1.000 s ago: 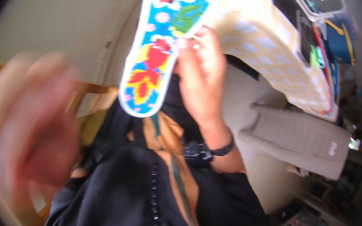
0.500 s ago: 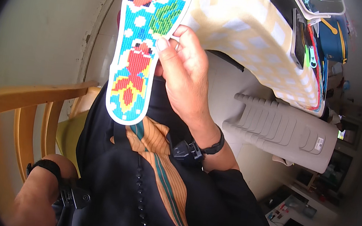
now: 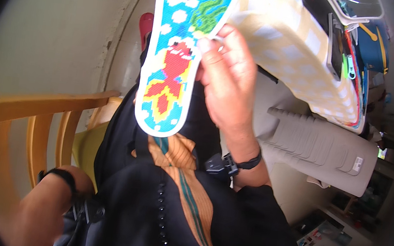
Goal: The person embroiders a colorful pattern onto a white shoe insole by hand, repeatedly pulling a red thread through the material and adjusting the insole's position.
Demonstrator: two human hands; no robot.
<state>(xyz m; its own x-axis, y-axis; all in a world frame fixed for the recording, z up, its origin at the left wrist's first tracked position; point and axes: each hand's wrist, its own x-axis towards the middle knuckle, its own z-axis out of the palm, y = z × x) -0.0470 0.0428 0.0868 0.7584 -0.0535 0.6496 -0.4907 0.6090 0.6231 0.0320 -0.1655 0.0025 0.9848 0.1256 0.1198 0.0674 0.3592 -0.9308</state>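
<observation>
An embroidered shoe insole (image 3: pixel 170 77) hangs upright before me, its upper end cut off by the picture's top edge. White edging runs round it; red and yellow goldfish, green leaves and white dots fill its blue ground. My right hand (image 3: pixel 230 80) pinches its right edge, thumb on the patterned face and fingers partly behind. At lower left, my left hand (image 3: pixel 82 181) shows only a little past the black wrist strap; its fingers are hidden against my dark clothing. Whether it holds anything is not visible.
A table with a checked cloth (image 3: pixel 270 23) stands at upper right, bearing a phone (image 3: pixel 335 49) and a blue container (image 3: pixel 366 46). Below it is a grey ribbed plastic piece (image 3: pixel 322 152). A wooden chair rail (image 3: pixel 45 103) runs along the left. A red shoe (image 3: pixel 145 25) shows near the wall.
The whole view has shifted, so most things sit farther right. My right hand still grips the insole, and the red shoe shows more. My left forearm is blurred now.
</observation>
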